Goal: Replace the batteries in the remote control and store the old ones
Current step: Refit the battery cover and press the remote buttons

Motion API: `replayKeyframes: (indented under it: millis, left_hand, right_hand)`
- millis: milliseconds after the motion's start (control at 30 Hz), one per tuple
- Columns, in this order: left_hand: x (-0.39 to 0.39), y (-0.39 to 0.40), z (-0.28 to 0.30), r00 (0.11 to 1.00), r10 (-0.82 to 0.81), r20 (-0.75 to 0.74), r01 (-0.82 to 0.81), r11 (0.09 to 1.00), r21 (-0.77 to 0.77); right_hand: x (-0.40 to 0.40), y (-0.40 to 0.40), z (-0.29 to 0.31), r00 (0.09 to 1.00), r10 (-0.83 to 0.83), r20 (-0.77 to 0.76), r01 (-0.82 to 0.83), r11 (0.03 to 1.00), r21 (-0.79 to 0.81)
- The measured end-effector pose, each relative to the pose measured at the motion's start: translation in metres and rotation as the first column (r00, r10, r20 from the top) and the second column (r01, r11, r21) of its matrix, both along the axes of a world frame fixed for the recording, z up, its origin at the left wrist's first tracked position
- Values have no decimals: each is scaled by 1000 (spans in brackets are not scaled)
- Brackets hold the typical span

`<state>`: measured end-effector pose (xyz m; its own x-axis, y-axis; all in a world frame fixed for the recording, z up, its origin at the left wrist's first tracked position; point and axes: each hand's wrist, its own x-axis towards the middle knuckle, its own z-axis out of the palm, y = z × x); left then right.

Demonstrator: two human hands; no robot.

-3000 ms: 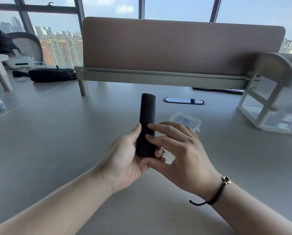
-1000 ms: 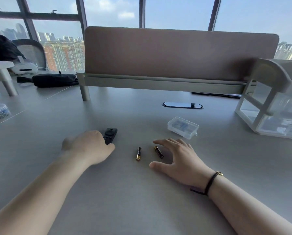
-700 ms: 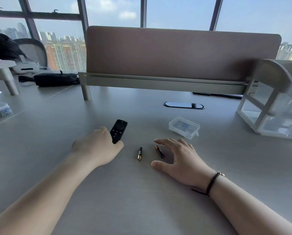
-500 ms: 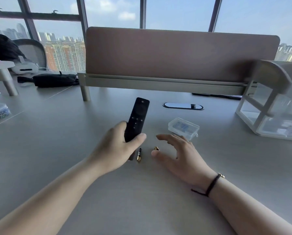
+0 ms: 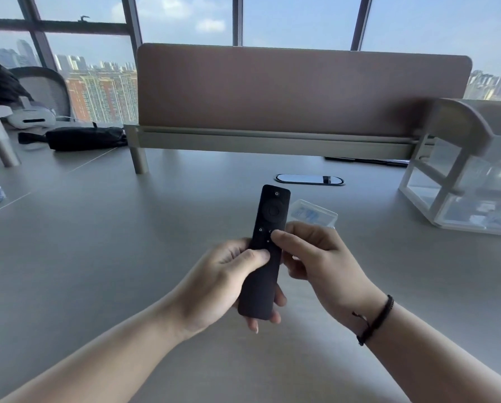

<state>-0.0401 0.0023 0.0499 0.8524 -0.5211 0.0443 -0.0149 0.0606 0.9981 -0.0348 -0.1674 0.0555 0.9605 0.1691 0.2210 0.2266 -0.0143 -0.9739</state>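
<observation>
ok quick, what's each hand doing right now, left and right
Left hand: closed around the lower half of the remote, held above the desk.
Right hand: thumb on the remote's button face, fingers curled beside it.

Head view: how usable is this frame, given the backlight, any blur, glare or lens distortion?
Head view: bright windows backlight the scene, yet the remote and both hands, left and right, stay readable; the desk shows soft sheen beneath the wrists; wide-angle bending curves the partition; the clear organizer at right looks smeared.

High-rise office, grey desk with divider panel, mesh chair, city skyline through windows
</observation>
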Motion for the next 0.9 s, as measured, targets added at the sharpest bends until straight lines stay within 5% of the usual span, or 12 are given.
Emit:
replayKeyframes:
  millis: [500,900]
  left_hand:
    - [-2,-2,-2,981,74,179,-79,997,21]
    - [-4,-2,0,996,56,74,-57,998,13]
  right_hand:
    - [-10,6,4,998,52,43,-53,998,25]
    - [-8,7,1,989,81,124,-79,997,-22]
